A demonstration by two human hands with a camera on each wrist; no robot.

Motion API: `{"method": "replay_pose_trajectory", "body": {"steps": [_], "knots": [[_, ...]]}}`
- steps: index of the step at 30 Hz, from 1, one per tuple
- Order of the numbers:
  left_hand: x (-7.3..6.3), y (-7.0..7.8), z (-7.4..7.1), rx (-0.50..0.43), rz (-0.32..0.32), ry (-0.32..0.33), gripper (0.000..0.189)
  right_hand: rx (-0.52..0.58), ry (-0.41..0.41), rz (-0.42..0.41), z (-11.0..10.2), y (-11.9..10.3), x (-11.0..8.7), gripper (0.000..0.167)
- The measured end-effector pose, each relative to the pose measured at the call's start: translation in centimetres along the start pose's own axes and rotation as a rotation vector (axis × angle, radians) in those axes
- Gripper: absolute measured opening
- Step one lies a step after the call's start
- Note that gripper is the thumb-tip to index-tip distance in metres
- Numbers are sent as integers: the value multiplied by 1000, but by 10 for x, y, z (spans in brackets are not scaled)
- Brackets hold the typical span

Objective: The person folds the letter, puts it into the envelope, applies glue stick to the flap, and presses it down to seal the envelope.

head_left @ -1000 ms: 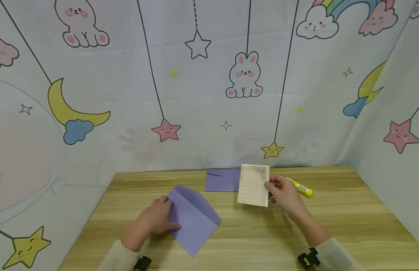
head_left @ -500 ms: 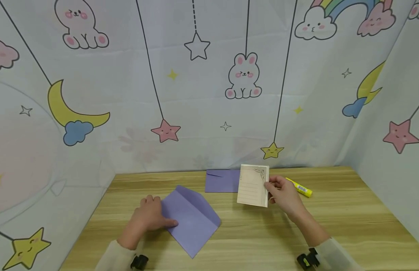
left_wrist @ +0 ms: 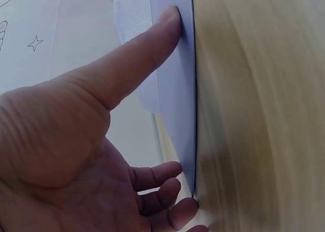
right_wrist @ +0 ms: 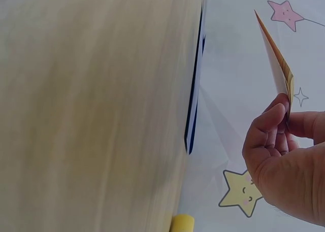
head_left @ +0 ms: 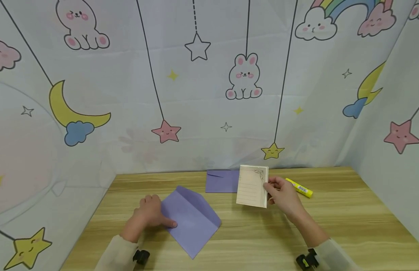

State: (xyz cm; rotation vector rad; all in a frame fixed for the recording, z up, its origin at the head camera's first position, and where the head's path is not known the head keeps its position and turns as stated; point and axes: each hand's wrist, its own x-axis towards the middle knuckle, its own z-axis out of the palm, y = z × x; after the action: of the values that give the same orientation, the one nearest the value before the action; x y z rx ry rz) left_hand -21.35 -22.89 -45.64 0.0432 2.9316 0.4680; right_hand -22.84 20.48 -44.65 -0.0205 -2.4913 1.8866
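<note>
A purple envelope (head_left: 192, 222) lies on the table with its pointed flap raised away from its body. My left hand (head_left: 150, 214) is at its left edge. The thumb (left_wrist: 167, 29) lies straight across the envelope's face, while the fingertips (left_wrist: 183, 214) rest by its corner, close to the tabletop. My right hand (head_left: 285, 195) pinches a cream folded card (head_left: 252, 186) by its right edge, thumb in front and fingers behind. The card, printed with lines and a corner ornament, is held up off the table; the right wrist view shows it nearly edge-on.
A second purple envelope (head_left: 221, 181) lies at the back of the wooden table (head_left: 250, 241), partly hidden behind the card. To the right of it is a yellow glue stick (head_left: 300, 189). A patterned cloth (head_left: 209, 94) hangs behind the table.
My left fingers have slid left off the envelope's face to its edge, the thumb staying on the paper. My right hand and the card have barely moved.
</note>
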Motion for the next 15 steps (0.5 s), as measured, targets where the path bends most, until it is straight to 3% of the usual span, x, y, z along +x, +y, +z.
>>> {"method": "replay_pose_trajectory", "body": {"steps": [6,11,15], "knots": [[4,-1,0,8,-15,-8,119,-13,6,-2,1,0,0,23],[4,-2,2,-28,-51,2,116,-11,6,-7,1,-1,-1,23],[2,0,2,-96,-22,37,115,-7,2,-3,1,-1,-1,24]]}}
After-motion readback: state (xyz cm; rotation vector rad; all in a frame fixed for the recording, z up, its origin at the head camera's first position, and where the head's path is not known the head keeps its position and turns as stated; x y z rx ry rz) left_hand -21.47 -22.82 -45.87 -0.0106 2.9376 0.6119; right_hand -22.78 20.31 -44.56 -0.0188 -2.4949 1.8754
